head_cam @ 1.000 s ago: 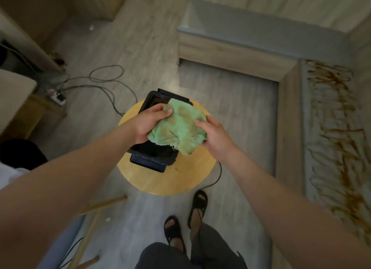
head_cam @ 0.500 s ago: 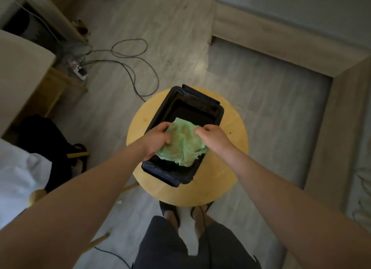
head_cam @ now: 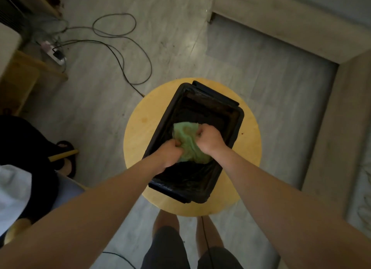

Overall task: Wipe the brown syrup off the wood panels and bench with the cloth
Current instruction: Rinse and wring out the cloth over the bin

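A green cloth [head_cam: 185, 137] is bunched up down inside a black rectangular bin [head_cam: 237, 126] lined with a black bag. My left hand [head_cam: 170, 153] grips the cloth's near end and my right hand [head_cam: 209, 139] grips its right side, fingers of both curled into the fabric. The bin stands on a round yellow wooden stool [head_cam: 138, 128]. The wood bench [head_cam: 329, 116] runs along the right and far edges; a strip of its pale top [head_cam: 361, 200] shows at the right edge. No syrup is plainly visible here.
Black cables [head_cam: 120, 46] and a white power strip [head_cam: 53, 52] lie on the grey floor at the upper left. Another person's sandalled foot [head_cam: 68, 158] and dark clothing are at the left. My own legs stand just behind the stool.
Both hands have pushed the cloth from above the bin rim down into the bin and bunched it tighter. The view has tilted down, and the syrup-streaked bench top has left the frame.
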Tool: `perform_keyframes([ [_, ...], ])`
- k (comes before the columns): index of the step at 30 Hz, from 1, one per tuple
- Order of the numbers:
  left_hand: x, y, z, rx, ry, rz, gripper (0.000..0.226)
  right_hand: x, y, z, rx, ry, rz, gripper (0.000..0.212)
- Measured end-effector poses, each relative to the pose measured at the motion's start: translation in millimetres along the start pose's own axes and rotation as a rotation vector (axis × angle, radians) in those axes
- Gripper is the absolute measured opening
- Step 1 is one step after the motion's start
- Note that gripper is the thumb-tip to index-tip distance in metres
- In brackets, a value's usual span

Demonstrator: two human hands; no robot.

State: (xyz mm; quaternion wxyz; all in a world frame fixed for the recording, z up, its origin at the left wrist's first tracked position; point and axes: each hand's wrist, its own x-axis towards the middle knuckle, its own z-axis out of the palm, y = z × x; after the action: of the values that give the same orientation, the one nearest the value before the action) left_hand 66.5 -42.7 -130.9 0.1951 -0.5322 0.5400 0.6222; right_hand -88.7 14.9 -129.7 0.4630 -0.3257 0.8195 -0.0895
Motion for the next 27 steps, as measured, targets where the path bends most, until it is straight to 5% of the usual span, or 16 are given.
perform_keyframes([
  [4, 21.0, -6.6, 1.2, -0.128, 0.005, -0.034, 0.023, 27.0, 12.6, 13.6, -0.059, 0.004, 0.120, 0.013],
  [8, 36.0, -5.5, 0.3, -0.256, -0.015, -0.106, 0.036, 34.3, 11.9, 18.3, -0.059, 0.045, 0.222, 0.045],
  [11, 34.2, 2.7, -1.4, -0.371, -0.039, -0.172, 0.031, 30.3, 7.1, 25.3, 0.185, 0.026, 0.328, 0.082],
  [14, 38.2, 1.4, -2.1, -0.505, -0.110, -0.225, 0.030, 23.0, -0.1, 34.4, 0.492, -0.036, 0.456, 0.095],
  [21, 49.5, 11.5, -2.8, -0.675, -0.118, -0.223, 0.045, -5.9, -11.7, 39.6, 0.652, 0.102, 0.208, 0.023],
  [27, 53.1, 18.3, 8.6, -0.657, -0.088, -0.063, 0.033, -17.6, -22.8, 45.4, 0.618, 0.301, -0.008, 0.039],
])
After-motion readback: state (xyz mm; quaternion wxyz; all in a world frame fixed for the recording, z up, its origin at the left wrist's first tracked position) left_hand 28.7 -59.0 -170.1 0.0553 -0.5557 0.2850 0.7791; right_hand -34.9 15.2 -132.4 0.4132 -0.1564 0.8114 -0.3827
